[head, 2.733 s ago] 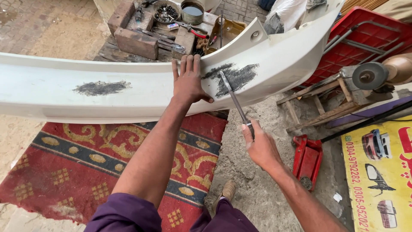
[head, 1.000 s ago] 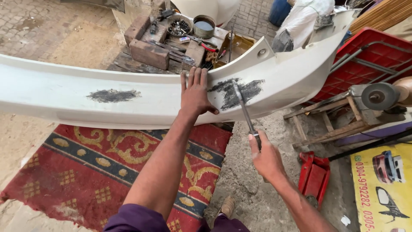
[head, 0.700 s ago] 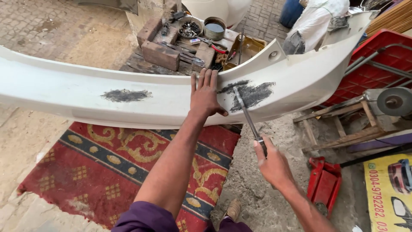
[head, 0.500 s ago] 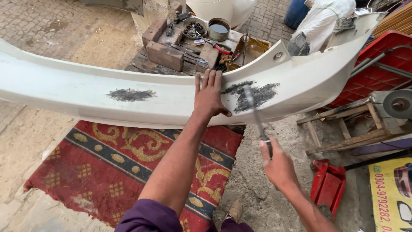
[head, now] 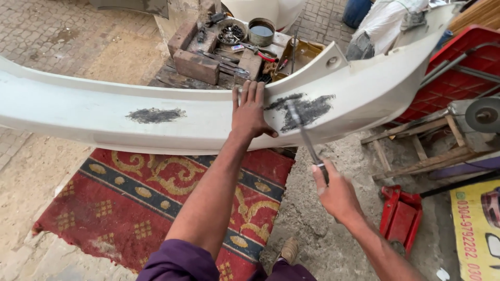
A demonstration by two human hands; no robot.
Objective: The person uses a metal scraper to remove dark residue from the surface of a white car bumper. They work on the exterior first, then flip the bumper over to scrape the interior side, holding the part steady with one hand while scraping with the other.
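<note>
A long white car bumper (head: 94,117) stretches across the view, with two dark grey scraped patches. My left hand (head: 251,112) lies flat on the bumper, fingers spread, just left of the larger dark patch (head: 307,110). My right hand (head: 336,192) grips the handle of a thin metal file (head: 302,132), whose tip rests on that patch. The smaller dark patch (head: 155,115) is further left on the bumper.
A red patterned rug (head: 135,203) lies on the ground under the bumper. Behind it a wooden bench (head: 229,57) holds bricks, tools and a tin. At right are a red crate (head: 458,73), a grinder (head: 482,114), a red jack (head: 401,218) and a yellow sign (head: 476,229).
The view has shifted so the bumper and hands sit lower and further right. The file's tip has slid along the larger dark patch while my left hand stayed pressed on the bumper.
</note>
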